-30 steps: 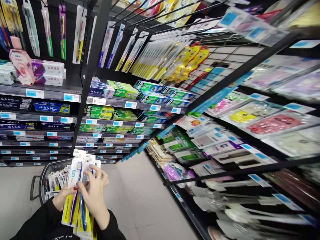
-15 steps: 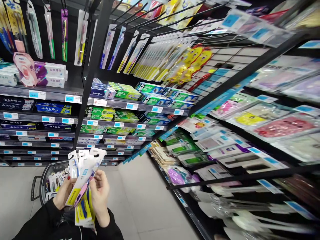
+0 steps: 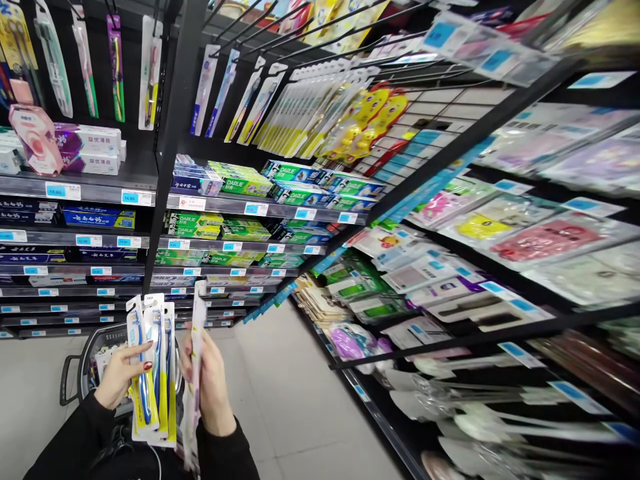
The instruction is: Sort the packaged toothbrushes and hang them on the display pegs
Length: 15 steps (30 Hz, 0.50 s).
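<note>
My left hand (image 3: 121,375) grips a fanned bunch of packaged toothbrushes (image 3: 156,367), blue-handled, in white and yellow packs, with the thumb across the front. Apart from these, my right hand (image 3: 213,380) is closed around another toothbrush pack (image 3: 197,360), turned edge-on; a little pink shows on it, and I cannot tell if it is one pack or more. Below and behind my left hand stands a dark basket (image 3: 86,360) holding more packaged toothbrushes (image 3: 103,358), partly hidden by my hands.
Toothpaste boxes (image 3: 245,179) fill the shelves ahead. Above them, toothbrush packs (image 3: 295,110) hang on hooks. A dark upright post (image 3: 173,133) divides the shelving. On the right a slanting rack holds bagged goods (image 3: 550,240) and spatulas (image 3: 425,403). Grey floor (image 3: 280,387) lies between.
A pink-handled pack, earlier in front of the bunch, has moved right and turned edge-on in my right hand. The blue toothbrushes stay in my left hand, now fanned upright.
</note>
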### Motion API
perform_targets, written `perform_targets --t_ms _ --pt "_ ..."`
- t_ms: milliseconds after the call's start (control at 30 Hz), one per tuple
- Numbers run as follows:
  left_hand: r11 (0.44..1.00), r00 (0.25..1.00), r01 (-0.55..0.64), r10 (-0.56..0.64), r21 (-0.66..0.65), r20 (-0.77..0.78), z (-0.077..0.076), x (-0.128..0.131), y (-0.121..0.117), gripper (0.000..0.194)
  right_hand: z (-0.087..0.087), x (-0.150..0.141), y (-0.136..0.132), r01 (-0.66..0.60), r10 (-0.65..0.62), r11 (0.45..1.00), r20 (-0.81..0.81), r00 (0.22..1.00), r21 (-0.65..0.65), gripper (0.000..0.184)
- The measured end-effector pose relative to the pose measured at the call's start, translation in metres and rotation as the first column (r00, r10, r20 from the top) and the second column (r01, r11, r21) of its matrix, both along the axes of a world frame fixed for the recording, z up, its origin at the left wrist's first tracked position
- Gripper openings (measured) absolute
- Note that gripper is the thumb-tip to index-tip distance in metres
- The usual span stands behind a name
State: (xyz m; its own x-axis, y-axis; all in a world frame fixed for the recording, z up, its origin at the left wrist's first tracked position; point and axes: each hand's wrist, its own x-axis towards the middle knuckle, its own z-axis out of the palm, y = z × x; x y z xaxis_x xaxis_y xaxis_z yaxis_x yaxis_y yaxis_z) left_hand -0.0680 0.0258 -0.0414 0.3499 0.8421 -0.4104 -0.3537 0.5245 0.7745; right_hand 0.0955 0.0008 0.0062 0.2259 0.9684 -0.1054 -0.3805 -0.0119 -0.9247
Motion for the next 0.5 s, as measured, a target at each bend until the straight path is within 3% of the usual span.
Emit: perform_targets --t_ms 133,233,333,400,500 --pt "0.998 0.998 -0.058 0.058 0.006 0.0 0.003 0.0 0.0 0.048 0.006 -0.003 -0.003 0.09 -0.07 0.994 0.291 0.954 -0.058 0.026" --pt "0.993 0.998 -0.052 0.049 0.108 0.035 0.007 0.003 -0.002 0.057 -0.008 -0.013 -0.005 0.083 -0.035 0.991 0.396 0.918 -0.104 0.022" --pt "0.961 0.99 -0.127 0.107 0.244 0.091 0.011 0.01 -0.007 0.086 -0.027 -0.023 -0.007 0.175 -0.12 0.983 0.556 0.822 -0.047 0.016" --pt "0.956 0.983 -0.167 0.144 0.24 0.113 0.01 0.013 -0.01 0.103 -0.037 -0.026 -0.006 0.244 -0.188 0.97 0.618 0.764 -0.006 0.014" --pt "0.977 0.985 -0.142 0.124 0.158 0.119 0.007 0.015 -0.013 0.105 -0.048 -0.027 -0.003 0.281 -0.222 0.96 0.602 0.767 -0.004 0.013"
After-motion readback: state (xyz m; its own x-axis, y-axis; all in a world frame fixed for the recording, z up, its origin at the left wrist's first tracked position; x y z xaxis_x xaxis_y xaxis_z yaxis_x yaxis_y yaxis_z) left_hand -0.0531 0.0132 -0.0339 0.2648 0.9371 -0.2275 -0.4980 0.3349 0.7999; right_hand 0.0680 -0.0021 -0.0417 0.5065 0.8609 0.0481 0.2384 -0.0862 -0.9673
